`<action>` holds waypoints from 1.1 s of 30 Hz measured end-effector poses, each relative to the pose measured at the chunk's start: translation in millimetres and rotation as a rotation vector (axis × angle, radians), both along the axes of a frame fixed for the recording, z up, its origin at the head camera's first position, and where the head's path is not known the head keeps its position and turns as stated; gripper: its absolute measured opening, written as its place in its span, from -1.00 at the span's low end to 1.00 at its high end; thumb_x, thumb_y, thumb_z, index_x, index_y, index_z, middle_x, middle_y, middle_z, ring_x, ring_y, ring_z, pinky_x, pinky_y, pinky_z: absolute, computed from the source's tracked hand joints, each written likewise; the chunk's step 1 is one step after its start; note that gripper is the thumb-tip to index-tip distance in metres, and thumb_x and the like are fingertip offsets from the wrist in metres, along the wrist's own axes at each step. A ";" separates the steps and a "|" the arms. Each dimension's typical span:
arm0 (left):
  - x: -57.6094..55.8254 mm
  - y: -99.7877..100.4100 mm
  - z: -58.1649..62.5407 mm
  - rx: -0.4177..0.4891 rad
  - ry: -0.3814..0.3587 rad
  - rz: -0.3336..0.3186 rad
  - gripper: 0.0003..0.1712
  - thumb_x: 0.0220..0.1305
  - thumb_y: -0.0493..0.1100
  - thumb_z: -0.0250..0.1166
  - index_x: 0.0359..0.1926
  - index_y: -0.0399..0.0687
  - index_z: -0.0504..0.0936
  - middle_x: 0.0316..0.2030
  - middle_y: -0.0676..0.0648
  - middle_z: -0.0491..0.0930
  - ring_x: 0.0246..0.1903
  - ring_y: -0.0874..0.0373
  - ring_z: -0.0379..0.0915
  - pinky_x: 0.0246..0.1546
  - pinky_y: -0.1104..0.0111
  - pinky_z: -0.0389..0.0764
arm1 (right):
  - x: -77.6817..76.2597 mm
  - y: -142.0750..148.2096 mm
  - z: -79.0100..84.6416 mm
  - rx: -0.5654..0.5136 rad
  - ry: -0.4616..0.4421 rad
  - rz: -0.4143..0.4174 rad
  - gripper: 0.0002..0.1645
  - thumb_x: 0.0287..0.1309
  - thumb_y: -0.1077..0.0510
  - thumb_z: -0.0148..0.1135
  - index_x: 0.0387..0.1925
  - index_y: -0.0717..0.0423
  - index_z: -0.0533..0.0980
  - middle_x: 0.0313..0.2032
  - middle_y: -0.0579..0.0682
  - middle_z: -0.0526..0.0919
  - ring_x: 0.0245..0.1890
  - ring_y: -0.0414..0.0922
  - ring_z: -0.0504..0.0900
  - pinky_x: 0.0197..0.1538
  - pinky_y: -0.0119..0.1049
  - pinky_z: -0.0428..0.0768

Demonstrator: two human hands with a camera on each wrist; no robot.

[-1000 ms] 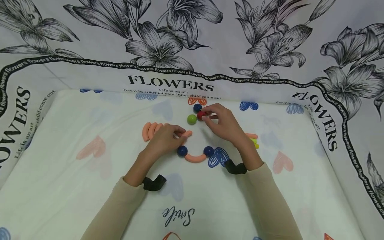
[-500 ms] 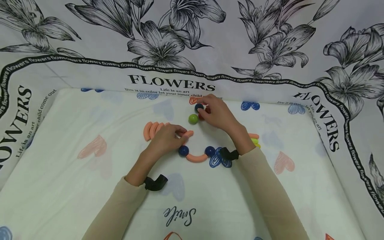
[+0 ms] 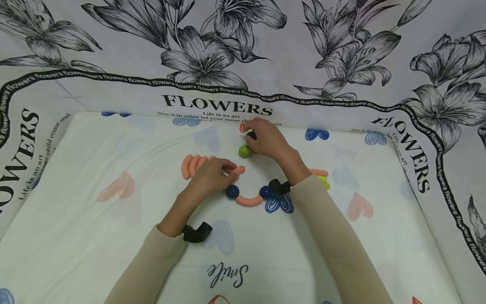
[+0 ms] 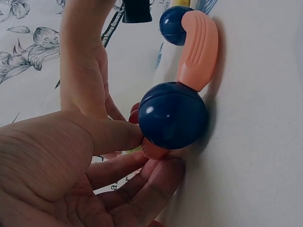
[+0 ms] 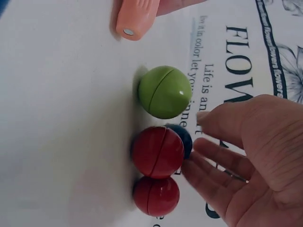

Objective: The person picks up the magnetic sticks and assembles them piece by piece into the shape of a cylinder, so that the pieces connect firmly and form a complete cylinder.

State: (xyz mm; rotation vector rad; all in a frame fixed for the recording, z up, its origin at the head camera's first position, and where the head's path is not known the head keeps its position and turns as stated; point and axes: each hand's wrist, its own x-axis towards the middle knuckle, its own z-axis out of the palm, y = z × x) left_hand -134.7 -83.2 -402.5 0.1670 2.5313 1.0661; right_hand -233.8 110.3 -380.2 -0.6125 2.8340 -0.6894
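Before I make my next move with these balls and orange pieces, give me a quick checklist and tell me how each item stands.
1. Left hand has hold of the upper orange piece: ok, pinched in the fingers.
2. That piece's free end is uncovered: ok, nothing is on it in the right wrist view.
3. Lower orange piece has a blue ball at both ends, left and right: ok.
4. Right hand has a firm grip on the far blue ball: cannot tell; fingers are right by it.
5. Green ball sits apart from the nearer red ball: ok, a gap shows.
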 end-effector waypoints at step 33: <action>0.6 0.1 0.2 0.002 0.020 -0.005 -0.62 0.43 0.00 0.37 0.14 -0.07 0.76 -0.06 -0.09 0.79 -0.06 0.05 0.68 -0.08 0.23 0.65 | 16.2 1.0 -1.5 -0.145 0.043 -0.081 -0.64 0.43 0.14 0.33 0.19 0.12 0.67 0.19 0.10 0.72 0.15 0.02 0.70 0.22 -0.10 0.69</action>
